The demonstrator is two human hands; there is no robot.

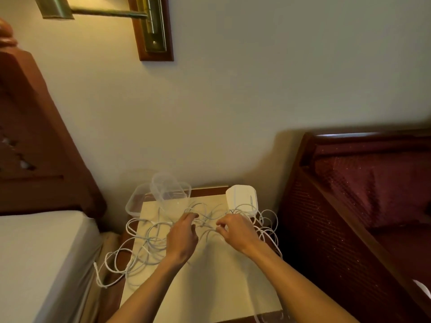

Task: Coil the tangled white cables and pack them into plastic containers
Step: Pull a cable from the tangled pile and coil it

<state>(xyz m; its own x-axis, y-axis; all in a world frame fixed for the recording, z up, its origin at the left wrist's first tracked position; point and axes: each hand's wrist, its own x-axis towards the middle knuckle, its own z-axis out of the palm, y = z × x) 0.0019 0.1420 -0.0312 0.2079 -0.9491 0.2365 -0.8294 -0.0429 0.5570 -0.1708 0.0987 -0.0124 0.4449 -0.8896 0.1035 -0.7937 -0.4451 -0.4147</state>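
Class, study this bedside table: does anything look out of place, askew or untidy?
Yes. The white cables are a loose tangle, with loops spilling over the table's left edge and dangling toward the bed. The clear containers sit tilted against each other at the back left, one overhanging the edge.

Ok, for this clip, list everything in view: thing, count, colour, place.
cables: tangled pile, count unclear, white, across nightstand, loops hanging off left edge
clear containers: apparently two, transparent, back left of nightstand
white container: one, back right
nightstand: one, cream top, centre
bed: one, white sheet, left
wall lamp: one, brass, top
chair: one, maroon, right
left hand: pinching cable
right hand: pinching cable
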